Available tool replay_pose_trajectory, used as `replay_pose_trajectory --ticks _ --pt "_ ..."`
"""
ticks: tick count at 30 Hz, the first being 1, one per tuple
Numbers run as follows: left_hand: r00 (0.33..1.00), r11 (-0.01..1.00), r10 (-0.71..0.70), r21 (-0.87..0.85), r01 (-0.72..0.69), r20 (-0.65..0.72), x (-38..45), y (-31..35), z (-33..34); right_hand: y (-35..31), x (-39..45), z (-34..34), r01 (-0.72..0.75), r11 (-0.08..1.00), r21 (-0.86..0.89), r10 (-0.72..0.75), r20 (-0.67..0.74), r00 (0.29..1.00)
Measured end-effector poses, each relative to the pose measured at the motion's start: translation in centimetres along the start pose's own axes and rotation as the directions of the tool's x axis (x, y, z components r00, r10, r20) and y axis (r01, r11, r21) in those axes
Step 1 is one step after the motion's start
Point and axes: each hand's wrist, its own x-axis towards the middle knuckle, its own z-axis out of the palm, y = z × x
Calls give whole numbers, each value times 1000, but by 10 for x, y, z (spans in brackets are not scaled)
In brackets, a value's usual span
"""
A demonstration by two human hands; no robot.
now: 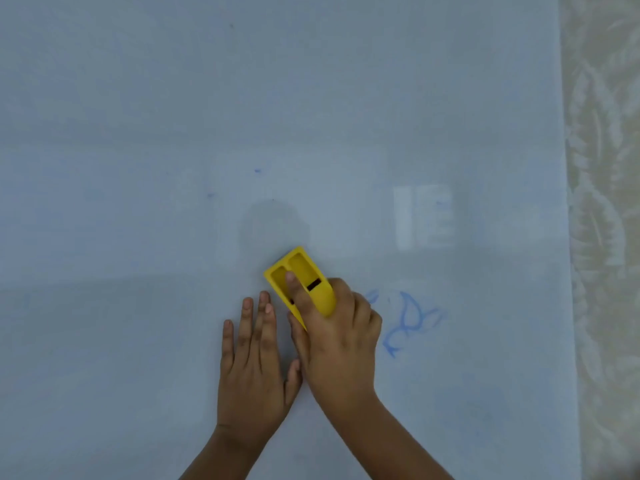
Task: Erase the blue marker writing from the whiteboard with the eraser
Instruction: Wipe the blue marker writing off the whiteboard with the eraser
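Observation:
The whiteboard [173,116] fills almost the whole view. My right hand [341,341] grips a yellow plastic eraser [304,271] and presses it on the board, with one finger lying across its top. My left hand [251,365] lies flat on the board just left of it, fingers together and holding nothing. Blue marker writing [407,322], partly smeared, shows on the board just right of my right hand. Two small blue specks [257,171] sit higher up, above the eraser.
The board's right edge [568,237] runs top to bottom, with a pale leaf-patterned wall covering [606,202] beyond it. A bright window reflection [422,216] lies on the board up and right of the eraser. Faint blue haze marks the lower right.

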Motion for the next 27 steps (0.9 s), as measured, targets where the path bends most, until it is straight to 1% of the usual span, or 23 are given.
replay_pose_trajectory --ticks 2,4,6,9,12,14,15,16,17,20,22,25,27 --pt "1000 1000 -2 -7 2 2 -1 2 0 20 -10 -3 36 999 -5 -36 12 999" --pt "1000 1000 -8 -17 8 -12 -1 3 0 50 -9 -9 -8 1000 -14 8 10 1000" --pt "1000 1000 -3 -27 2 -20 -2 2 2 86 0 -16 -146 989 -38 145 -45 988" --pt "1000 1000 -7 -23 7 -22 -3 2 3 135 16 -25 -341 938 -56 330 -146 933" --pt "1000 1000 -17 -2 17 -23 -2 4 3 158 23 -28 -461 887 -28 450 -168 877" --pt "1000 1000 -16 6 17 -20 -2 4 3 152 21 -26 -510 860 13 503 -181 845" --pt "1000 1000 -14 9 14 -19 -3 4 3 143 17 -23 -510 860 32 506 -186 842" --pt "1000 1000 -11 11 11 -18 -3 4 4 129 10 -20 -486 873 42 485 -176 856" --pt "1000 1000 -8 11 8 -19 -4 4 4 113 -2 -15 -439 898 44 440 -153 885" --pt "999 1000 -6 2 6 -33 -3 4 4 64 -51 -1 -209 976 61 213 -66 975" --pt "999 1000 -3 6 4 -42 -3 4 4 47 -80 7 -78 994 76 81 -33 996" --pt "999 1000 7 7 -7 -47 -5 3 5 62 -94 8 10 996 90 -7 -27 1000" --pt "999 1000 10 11 -9 -47 -5 3 4 88 -85 0 -5 999 49 7 -24 1000"
